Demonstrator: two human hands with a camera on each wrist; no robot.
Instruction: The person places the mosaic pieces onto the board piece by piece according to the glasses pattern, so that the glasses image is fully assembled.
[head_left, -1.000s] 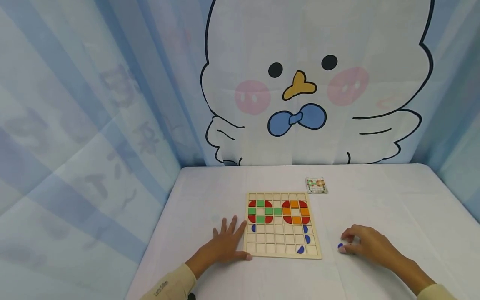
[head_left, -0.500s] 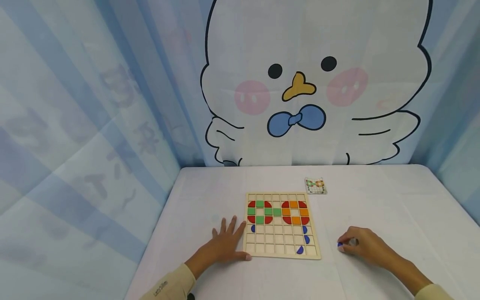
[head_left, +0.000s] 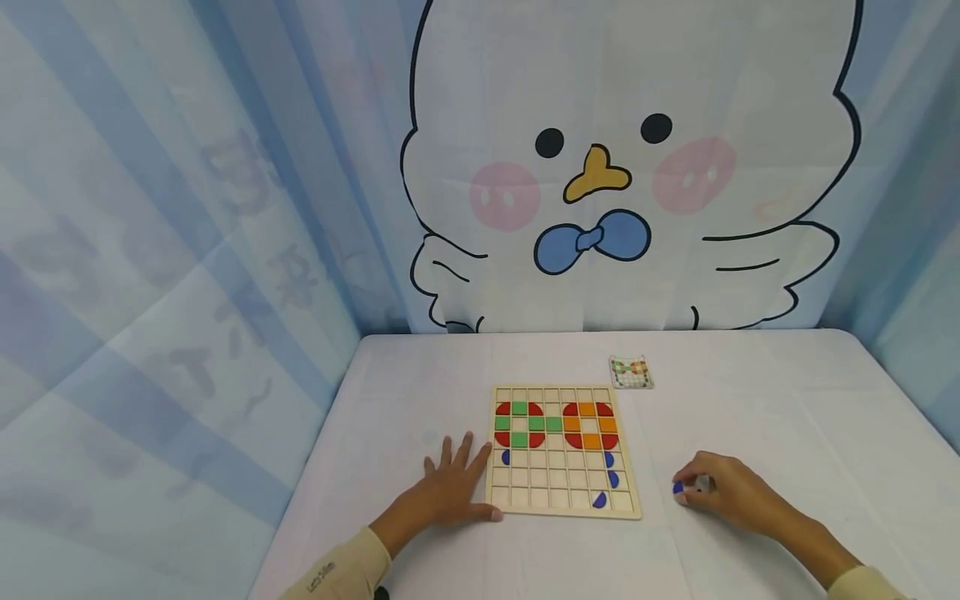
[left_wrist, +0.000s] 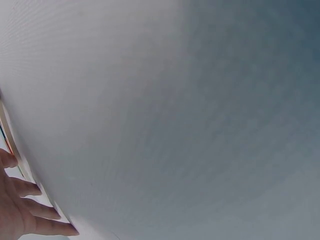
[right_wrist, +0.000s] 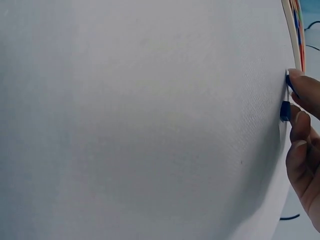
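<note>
A square wooden grid board [head_left: 558,479] lies on the table, with red, green and orange pieces in its upper rows. Lower down, several blue pieces [head_left: 613,479] sit in its cells near both sides. My left hand [head_left: 450,490] is spread flat at the board's left edge, its thumb by the near corner. To the right of the board, my right hand [head_left: 723,485] pinches a small blue rounded piece [head_left: 678,487] between thumb and fingertips. The right wrist view shows a blue piece [right_wrist: 292,86] at one fingertip and another blue piece [right_wrist: 285,111] just below it, by the other fingers.
A small card [head_left: 632,372] printed with a coloured grid pattern lies beyond the board's far right corner. The white-covered table [head_left: 787,392] ends at a curtain [head_left: 592,300] with a cartoon figure. Another curtain hangs to the left.
My right fingertips have closed together on the blue piece and moved very slightly left with it. My left hand stays in place beside the board.
</note>
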